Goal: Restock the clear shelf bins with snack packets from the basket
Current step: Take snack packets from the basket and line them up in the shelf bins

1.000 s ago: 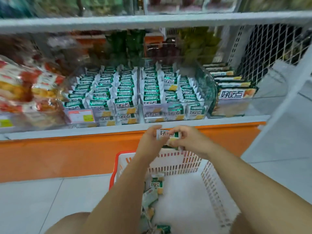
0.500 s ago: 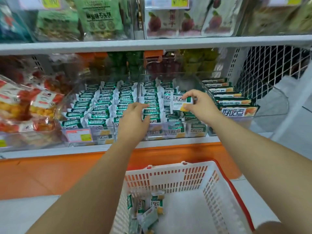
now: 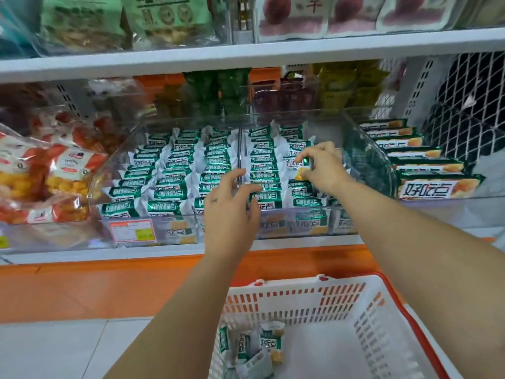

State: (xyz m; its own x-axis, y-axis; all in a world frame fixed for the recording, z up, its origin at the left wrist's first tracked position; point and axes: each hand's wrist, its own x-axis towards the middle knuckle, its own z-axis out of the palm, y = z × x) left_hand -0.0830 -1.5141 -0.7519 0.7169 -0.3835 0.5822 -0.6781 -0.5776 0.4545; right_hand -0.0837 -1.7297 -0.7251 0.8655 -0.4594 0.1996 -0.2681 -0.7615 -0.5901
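Observation:
My right hand point(image 3: 323, 166) pinches a green-and-white snack packet point(image 3: 295, 166) and holds it down among the rows in the right clear bin point(image 3: 363, 149). My left hand point(image 3: 231, 212) hovers at the front of the bins near the divider between the left clear bin point(image 3: 120, 160) and the right one, its fingers spread and holding nothing. Both bins hold rows of the same packets. Below stands the white basket point(image 3: 363, 318) with an orange rim, and several packets point(image 3: 254, 348) lie in its near left corner.
Red-and-yellow snack bags point(image 3: 46, 176) fill the shelf to the left. Long boxed snacks point(image 3: 434, 184) stand in a bin to the right. An upper shelf point(image 3: 246, 54) carries large bags. An orange base panel point(image 3: 109, 285) runs under the shelf above the white floor.
Both hands rose from above the basket to the bins. My right hand carried the packet into the right bin and lowered it among the rows. The view tilted upward.

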